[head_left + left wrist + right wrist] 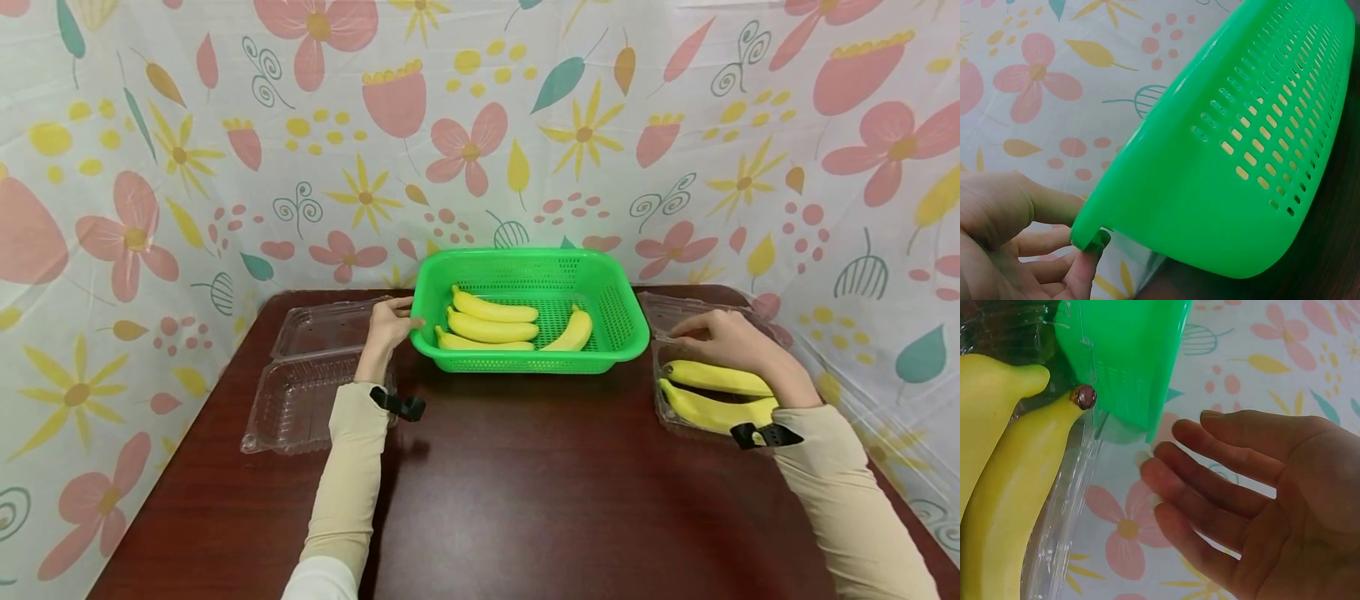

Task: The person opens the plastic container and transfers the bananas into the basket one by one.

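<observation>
Four bananas are counted in the green basket: three lie side by side toward its left, and the fourth rests at an angle on the right. Two further bananas lie side by side in the right container, ends toward the basket. Left hand: fingers pinch the basket's left rim from above and below; judged a steadying hold, since the basket appears to stand on the table. Right hand: above the far side of the right container; fingers gently curved, slightly spread, pinching nothing; contact with the container cannot be confirmed. The left container lies beyond the basket's left end. Both clear containers have their lids folded back, which leaves the trays accessible from above; their placing either side of the basket probably keeps one within reach of each hand
</observation>
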Demonstrator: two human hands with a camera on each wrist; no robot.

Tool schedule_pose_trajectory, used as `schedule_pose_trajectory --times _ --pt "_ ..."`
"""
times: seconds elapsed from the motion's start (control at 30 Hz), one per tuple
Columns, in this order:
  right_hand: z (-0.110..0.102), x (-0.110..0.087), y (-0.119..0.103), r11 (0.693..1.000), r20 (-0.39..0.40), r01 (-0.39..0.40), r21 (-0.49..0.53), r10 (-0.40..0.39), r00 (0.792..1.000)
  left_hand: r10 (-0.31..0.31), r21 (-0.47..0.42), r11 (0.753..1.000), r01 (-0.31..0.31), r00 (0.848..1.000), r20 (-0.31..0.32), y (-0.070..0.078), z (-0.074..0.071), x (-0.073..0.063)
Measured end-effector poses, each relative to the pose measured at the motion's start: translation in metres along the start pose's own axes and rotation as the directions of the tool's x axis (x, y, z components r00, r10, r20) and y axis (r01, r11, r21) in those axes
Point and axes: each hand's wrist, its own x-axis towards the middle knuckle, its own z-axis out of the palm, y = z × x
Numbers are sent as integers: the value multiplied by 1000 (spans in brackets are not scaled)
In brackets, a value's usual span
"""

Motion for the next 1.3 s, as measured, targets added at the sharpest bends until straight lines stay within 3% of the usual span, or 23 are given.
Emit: schedule_pose_trajectory --times 0.17,0.4,0.77,0.93,1.3 --pt "-1 -5 5 999 122 -33 38 28 992 4 3 1000 -4 1000 2 0 0 -1" --pt "2 -10 12 994 311 -58 94 26 950 10 -9 1000 -10 1000 -3 -1 1 0" --pt "6 -12 18 992 368 -66 111 21 930 5 -7 1000 -5 1000 2 0 0 1" --pt "10 -12 21 991 409 -90 95 44 911 3 -19 1000 -3 1000 0 0 0 1" --pt "22 -11 26 972 509 -129 196 11 861 -6 -23 1000 6 1000 3 0 0 1"
